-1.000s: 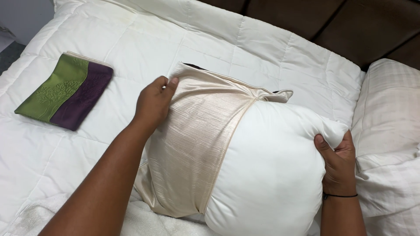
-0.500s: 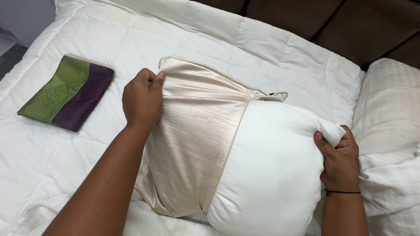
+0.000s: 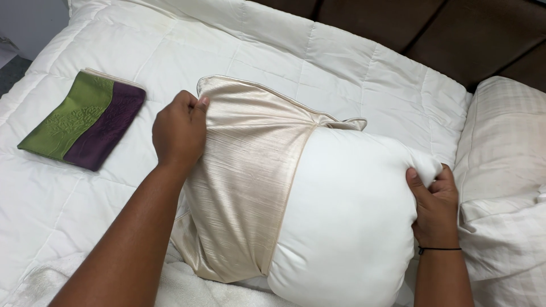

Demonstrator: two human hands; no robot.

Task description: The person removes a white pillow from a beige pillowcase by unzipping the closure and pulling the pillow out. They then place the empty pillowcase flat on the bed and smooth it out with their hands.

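Upper left of frame: a folded green-and-purple embroidered cloth (image 3: 82, 126) lies flat on the white quilted duvet (image 3: 352, 62). Centre left: your left hand (image 3: 179, 129) pinches the edge of the shiny cream fabric pillow cover (image 3: 244, 182), fingers closed on the cloth. Centre: the cover sheathes the left half of the plump white pillow (image 3: 347, 222). Centre right: your right hand (image 3: 435, 204) clutches the pillow's bare corner. Far right: a pale checked pillow (image 3: 503, 148) lies just beside it.
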